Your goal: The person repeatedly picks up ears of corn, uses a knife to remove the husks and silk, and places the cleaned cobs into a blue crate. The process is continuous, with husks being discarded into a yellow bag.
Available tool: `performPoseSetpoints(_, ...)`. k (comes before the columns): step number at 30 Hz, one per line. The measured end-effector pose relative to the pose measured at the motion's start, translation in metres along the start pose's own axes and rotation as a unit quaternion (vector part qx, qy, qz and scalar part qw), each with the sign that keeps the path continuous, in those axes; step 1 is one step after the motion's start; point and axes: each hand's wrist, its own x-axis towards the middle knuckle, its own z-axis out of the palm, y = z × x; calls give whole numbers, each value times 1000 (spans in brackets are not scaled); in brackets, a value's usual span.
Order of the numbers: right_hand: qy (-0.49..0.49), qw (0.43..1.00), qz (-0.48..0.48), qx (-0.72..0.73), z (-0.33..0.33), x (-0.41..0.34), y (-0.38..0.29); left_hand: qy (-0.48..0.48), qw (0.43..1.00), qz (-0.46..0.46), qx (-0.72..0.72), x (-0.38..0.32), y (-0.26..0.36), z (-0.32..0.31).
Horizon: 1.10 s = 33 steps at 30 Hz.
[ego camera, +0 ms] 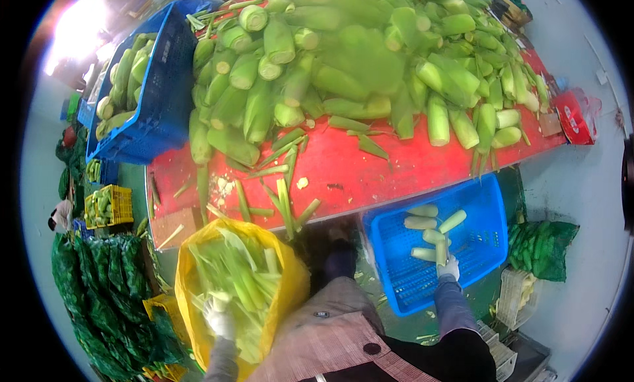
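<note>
My left hand (219, 316), in a white glove, is inside a yellow bag (292, 273) filled with green corn husks (247, 278); pale husk or stalk matter lies at its fingers, and whether it grips that cannot be told. My right hand (448, 268), gloved too, is over a blue plastic crate (391, 293). In it is a narrow tool, seemingly a knife (447, 253), beside a pale trimmed corn cob (441, 253). Several trimmed cobs (421, 222) lie in the crate. Ahead, a large heap of corn ears in husk (277, 40) covers much of a red table (317, 184).
A blue crate (168, 85) of ears stands at the table's left end. Green net sacks (94, 293) and a yellow crate (130, 203) are at left. At right are a net sack (542, 248), a white crate (510, 303) and a red bag (572, 117). A person (62, 216) is far left.
</note>
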Motion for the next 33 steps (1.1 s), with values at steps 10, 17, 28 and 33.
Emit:
performPoseSetpoints(10,98,871,-404,262,-130,25,-316,-232,972,-34,30,-13,104,23)
performPoseSetpoints(17,204,902,-376,61,-256,87,-566,-172,955,-241,14,38,0,80)
performPoseSetpoints(28,-158,882,-294,332,-222,86,-552,114,955,-165,-220,-31,-4,-1)
performPoseSetpoints(33,-309,767,-433,358,-164,-52,-495,275,875,-185,-352,-44,69,-56)
